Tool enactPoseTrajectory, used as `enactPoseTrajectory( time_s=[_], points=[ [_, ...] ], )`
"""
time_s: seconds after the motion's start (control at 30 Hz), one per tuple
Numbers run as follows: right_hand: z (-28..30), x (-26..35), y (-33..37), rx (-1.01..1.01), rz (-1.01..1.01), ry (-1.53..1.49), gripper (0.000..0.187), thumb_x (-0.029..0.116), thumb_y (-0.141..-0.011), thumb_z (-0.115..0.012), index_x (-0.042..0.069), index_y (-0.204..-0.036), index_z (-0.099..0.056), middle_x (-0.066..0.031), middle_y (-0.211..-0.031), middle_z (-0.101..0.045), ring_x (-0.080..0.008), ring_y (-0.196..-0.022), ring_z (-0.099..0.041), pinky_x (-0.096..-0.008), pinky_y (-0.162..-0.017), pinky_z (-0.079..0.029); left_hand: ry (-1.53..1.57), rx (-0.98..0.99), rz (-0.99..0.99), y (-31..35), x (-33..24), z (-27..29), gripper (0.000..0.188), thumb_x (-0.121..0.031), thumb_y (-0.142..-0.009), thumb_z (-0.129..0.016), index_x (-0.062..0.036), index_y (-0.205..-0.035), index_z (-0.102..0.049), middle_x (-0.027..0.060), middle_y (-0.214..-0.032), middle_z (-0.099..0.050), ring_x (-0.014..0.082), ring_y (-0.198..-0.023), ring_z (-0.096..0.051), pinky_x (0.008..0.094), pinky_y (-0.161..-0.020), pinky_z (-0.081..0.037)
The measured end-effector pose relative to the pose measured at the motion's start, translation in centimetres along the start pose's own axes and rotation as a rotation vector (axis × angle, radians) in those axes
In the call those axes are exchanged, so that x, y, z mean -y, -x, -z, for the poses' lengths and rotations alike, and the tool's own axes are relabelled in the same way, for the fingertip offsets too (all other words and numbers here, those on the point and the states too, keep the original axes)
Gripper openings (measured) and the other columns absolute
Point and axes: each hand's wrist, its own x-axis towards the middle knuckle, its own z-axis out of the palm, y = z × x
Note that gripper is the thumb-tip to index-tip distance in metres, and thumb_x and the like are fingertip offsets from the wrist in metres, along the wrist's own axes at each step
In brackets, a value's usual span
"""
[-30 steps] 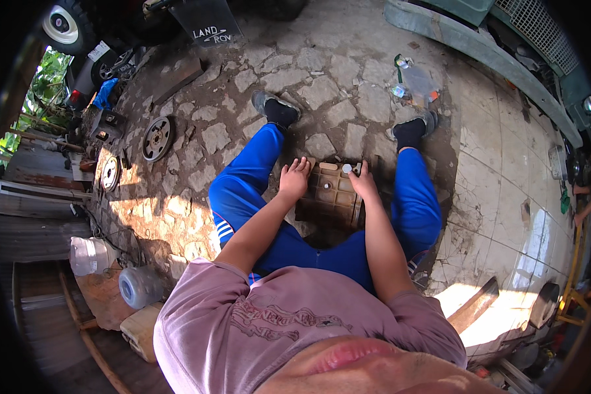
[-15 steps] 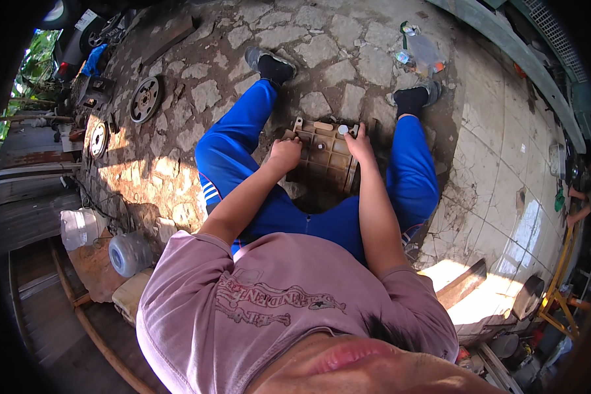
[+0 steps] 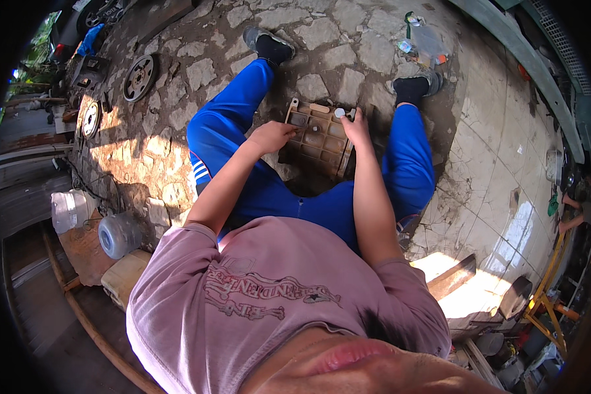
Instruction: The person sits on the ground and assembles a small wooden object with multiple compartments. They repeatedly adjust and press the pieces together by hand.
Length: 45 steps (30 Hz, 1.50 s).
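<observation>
A brown ribbed metal casing (image 3: 323,143), crossed by a grid of raised ribs, lies between my spread legs. My left hand (image 3: 274,136) is at its left edge, fingers curled and their tips touching the ribbed side. My right hand (image 3: 358,129) grips the upper right corner, with the thumb on the ribbed face and a finger along the outer edge. Beside that thumb sits a small round white cap (image 3: 339,113) on the casing. A small bolt-like stub stands near the middle of the ribs. The casing's underside is hidden.
My legs in blue trousers (image 3: 224,125) flank the casing on stony ground. Two wheel-like discs, one a dark ring (image 3: 140,77), lie at left. A clear water jug (image 3: 119,235) and yellowish canister (image 3: 126,277) stand lower left. Clear plastic litter (image 3: 428,43) lies ahead; a tiled floor (image 3: 482,177) spans the right.
My left hand has shifted slightly left, from over the casing's side to its edge. My right hand keeps its place at the corner. The whole view has moved a little.
</observation>
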Motion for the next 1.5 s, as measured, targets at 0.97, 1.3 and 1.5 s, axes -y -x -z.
enactPoseTrajectory(
  time_s=[0.97,1.3,1.5],
  points=[
    [0.5,-1.6,0.9,-0.211,-0.024,-0.428,0.051,0.034,-0.1,-0.073,0.006,-0.142,-0.067,-0.021,-0.14,-0.069,-0.0355,-0.133,-0.063,-0.0425,-0.111,-0.048,0.343,0.158,-0.308,-3.3,3.1,-2.8,0.035,-0.028,-0.11,-0.056,-0.0042,-0.132,-0.071,0.0202,-0.118,-0.074,0.0377,-0.112,-0.069,0.0433,-0.099,-0.053],
    [2.8,0.0,2.2,-0.278,0.166,-0.216,0.05,0.03,-0.101,-0.071,0.005,-0.144,-0.064,-0.0205,-0.144,-0.067,-0.0336,-0.135,-0.062,-0.0409,-0.113,-0.047,0.388,0.056,-0.341,-4.0,2.6,-3.0,0.035,-0.029,-0.11,-0.056,-0.0021,-0.126,-0.071,0.0212,-0.117,-0.073,0.0396,-0.112,-0.068,0.0444,-0.098,-0.053],
    [1.6,5.9,8.1,0.44,0.361,-0.394,0.069,0.025,-0.095,-0.084,-0.001,-0.152,-0.055,-0.0157,-0.148,-0.064,-0.0208,-0.137,-0.059,-0.0348,-0.115,-0.045,0.398,0.13,-0.357,-3.9,2.7,-2.4,0.036,-0.032,-0.11,-0.057,-0.0008,-0.123,-0.071,0.0229,-0.117,-0.072,0.0409,-0.112,-0.068,0.0471,-0.096,-0.053]
  ],
)
